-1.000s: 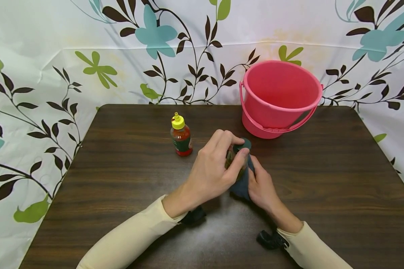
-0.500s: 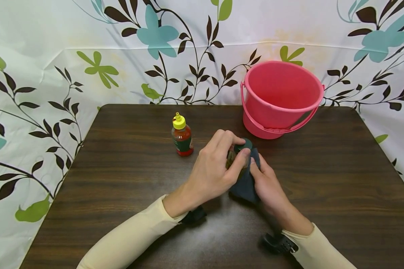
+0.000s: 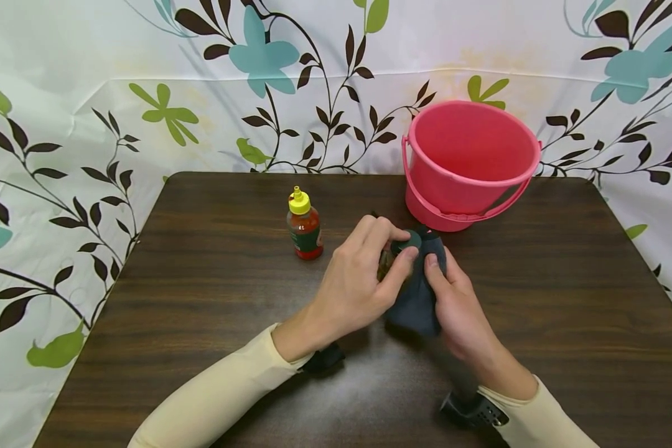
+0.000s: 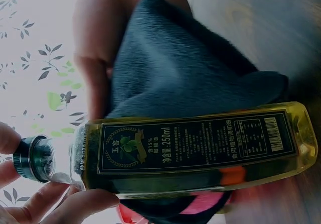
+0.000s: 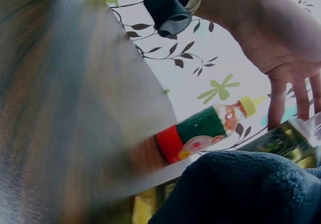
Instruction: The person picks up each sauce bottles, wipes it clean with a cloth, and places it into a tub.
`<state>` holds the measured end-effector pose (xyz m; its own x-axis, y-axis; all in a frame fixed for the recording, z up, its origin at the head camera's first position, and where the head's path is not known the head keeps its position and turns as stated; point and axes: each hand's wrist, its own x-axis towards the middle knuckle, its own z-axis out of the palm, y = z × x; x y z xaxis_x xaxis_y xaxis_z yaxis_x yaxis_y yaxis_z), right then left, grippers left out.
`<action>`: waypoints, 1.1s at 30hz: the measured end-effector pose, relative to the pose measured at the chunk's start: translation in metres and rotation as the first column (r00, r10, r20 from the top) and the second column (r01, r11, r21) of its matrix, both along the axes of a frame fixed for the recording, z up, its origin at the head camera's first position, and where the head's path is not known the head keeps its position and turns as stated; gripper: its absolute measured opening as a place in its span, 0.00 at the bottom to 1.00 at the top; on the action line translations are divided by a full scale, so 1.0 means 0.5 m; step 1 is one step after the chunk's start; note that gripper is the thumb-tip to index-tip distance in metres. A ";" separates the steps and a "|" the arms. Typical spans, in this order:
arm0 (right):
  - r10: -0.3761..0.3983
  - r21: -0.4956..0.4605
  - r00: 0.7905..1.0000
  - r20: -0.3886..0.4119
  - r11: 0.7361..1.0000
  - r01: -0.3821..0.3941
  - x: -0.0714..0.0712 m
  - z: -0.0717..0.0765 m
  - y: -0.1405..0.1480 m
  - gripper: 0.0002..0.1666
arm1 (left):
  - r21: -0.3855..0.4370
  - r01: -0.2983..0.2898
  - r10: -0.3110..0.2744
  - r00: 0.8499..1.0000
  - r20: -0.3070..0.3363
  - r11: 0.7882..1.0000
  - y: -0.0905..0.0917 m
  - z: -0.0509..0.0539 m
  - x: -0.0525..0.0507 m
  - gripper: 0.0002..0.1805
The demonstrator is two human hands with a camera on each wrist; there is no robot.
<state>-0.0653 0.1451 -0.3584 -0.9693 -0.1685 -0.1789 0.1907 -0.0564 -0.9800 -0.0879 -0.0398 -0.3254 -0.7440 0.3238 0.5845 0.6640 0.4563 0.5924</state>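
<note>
In the head view the left hand (image 3: 359, 274) has its thumb and fingers pinching a dark green cap (image 3: 407, 241) at the top of a clear bottle (image 3: 384, 266), near the middle of the table (image 3: 565, 280); the right hand (image 3: 463, 314) pinches a dark blue-grey cloth (image 3: 417, 302) against the bottle's right side. A yellow-capped bottle of red sauce (image 3: 307, 233) stands to the left, a pink bucket (image 3: 473, 155) behind to the right. The left wrist view shows the bottle side-on, its long axis running across the frame — cap to the left, base to the right, toward the table — so it stands roughly upright. Its dark label (image 4: 193, 142) reads "15%" and "250ml" among golden Chinese characters, with a barcode near the base. In the right wrist view the cloth covers much of the bottle; the sauce bottle's green-and-red label is too blurred to read.
</note>
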 end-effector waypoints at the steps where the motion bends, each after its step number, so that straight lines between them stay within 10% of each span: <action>1: -0.003 0.005 1.000 -0.011 1.000 0.003 0.000 0.005 0.001 0.23 | 0.000 -0.001 0.001 1.000 -0.001 1.000 0.000 0.000 0.000 0.10; 33: -0.178 -0.109 0.950 -0.255 0.982 0.155 0.021 0.143 0.032 0.22 | -0.002 -0.013 0.013 1.000 -0.013 1.000 0.001 0.001 -0.003 0.09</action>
<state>-0.0548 0.1611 -0.2867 -0.9955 -0.0041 0.0942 -0.0925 -0.1522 -0.9840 -0.0894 -0.0392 -0.3251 -0.7403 0.3159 0.5934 0.6659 0.4661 0.5826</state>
